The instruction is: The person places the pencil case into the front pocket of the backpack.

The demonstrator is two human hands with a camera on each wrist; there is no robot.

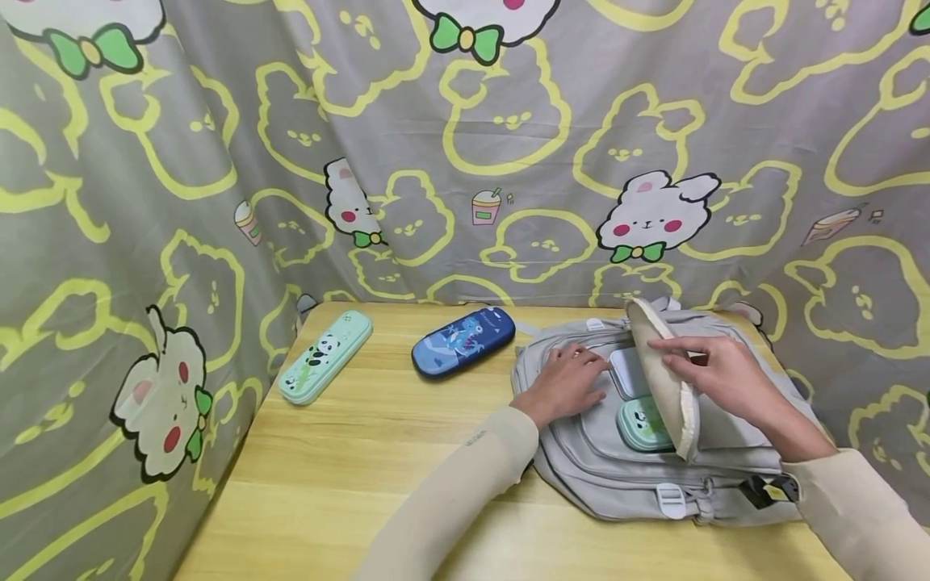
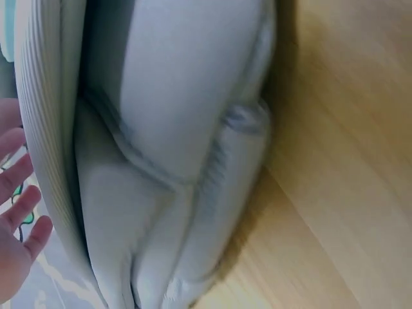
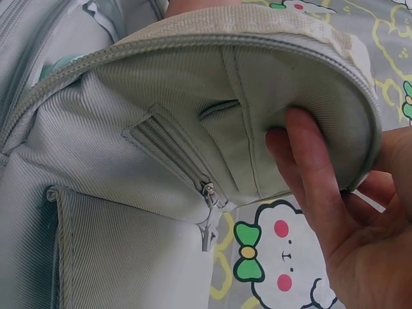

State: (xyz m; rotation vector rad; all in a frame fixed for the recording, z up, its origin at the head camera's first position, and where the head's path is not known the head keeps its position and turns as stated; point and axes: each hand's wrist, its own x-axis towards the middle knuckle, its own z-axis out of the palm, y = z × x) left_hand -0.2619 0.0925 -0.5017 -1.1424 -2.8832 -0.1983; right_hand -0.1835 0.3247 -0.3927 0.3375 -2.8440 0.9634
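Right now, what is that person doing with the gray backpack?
A person has a gray backpack lying flat on a wooden table. Their right hand grips the bag's open flap and holds it up. Their left hand rests flat on the bag beside the opening. A green panda pencil case sits inside the open bag. Two more pencil cases lie on the table to the left: another green panda one and a blue one.

head view high, facing down; wrist views close; all share backpack
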